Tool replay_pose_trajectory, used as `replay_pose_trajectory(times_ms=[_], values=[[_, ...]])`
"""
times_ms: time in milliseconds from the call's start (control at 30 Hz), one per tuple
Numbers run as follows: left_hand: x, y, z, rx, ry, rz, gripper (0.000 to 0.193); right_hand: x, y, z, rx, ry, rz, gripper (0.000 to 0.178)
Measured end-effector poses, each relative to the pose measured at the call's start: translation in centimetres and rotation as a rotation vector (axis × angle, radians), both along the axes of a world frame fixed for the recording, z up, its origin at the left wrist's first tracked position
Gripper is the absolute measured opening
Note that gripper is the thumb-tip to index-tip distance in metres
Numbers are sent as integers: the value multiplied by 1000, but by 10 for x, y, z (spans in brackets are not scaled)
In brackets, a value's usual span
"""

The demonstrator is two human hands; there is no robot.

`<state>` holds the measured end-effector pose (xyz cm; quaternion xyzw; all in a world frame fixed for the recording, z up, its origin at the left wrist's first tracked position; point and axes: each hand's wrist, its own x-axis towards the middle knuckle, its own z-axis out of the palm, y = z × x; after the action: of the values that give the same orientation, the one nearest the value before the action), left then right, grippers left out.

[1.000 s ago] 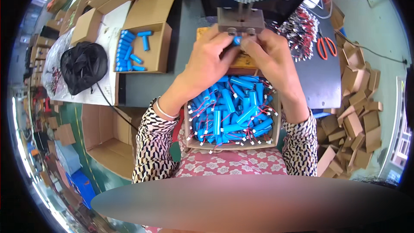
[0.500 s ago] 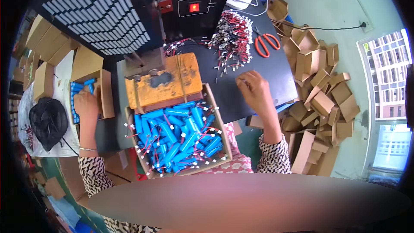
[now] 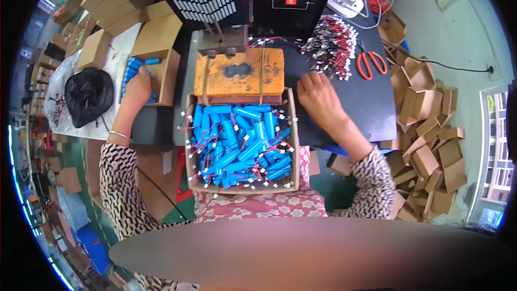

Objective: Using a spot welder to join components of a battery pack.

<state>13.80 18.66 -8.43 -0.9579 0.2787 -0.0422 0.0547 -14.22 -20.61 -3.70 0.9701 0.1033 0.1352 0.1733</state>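
Observation:
My left hand (image 3: pixel 138 88) reaches into an open cardboard box (image 3: pixel 171 75) of blue cylindrical battery cells (image 3: pixel 131 66). Its fingers are closed among the cells; their tips are partly hidden, so I cannot make out what they grip. One cell (image 3: pixel 153 61) lies crosswise beside the fingertips. Over the black tabletop, my right hand (image 3: pixel 319 97) is curled with fingers together, just right of a carton (image 3: pixel 295 145). Anything inside that hand is hidden. The carton is heaped with blue cells (image 3: pixel 237 140) bearing red and black leads with white plugs.
A scorched yellow block (image 3: pixel 242 78) stands behind the carton, under a black machine (image 3: pixel 280 16) with a lit red switch. Wire leads (image 3: pixel 334 46) and orange-handled pliers (image 3: pixel 371 64) lie at the right. A black bag (image 3: pixel 89 97) sits far left; cardboard boxes (image 3: pixel 431 156) pile up right.
The view has turned, shifting the scene rightward in the picture. My right hand has come closer to the carton and yellow block. My left hand stays in the box of cells.

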Motion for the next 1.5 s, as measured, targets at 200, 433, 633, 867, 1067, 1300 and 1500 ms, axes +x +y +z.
replay_pose_trajectory(times_ms=[200,433,633,867,1067,1300,1500], values=[[-50,-46,76,-667,314,-72,25,15,-29,-5,495,-97,154,4],[-120,-122,113,-1246,749,-352,22,40,-29,16,1375,-410,13,4],[-134,-158,95,-1172,705,-362,16,42,-35,44,1821,-427,226,9],[-134,-169,97,-1042,585,-433,20,13,-10,78,1869,-58,11,12],[-144,-183,100,-1042,495,-432,19,25,43,84,1526,86,-79,14],[-146,-189,92,-1077,305,-526,20,46,54,78,1680,76,-61,15],[-147,-189,89,-1123,275,-526,22,60,60,65,1744,-27,-24,15]])
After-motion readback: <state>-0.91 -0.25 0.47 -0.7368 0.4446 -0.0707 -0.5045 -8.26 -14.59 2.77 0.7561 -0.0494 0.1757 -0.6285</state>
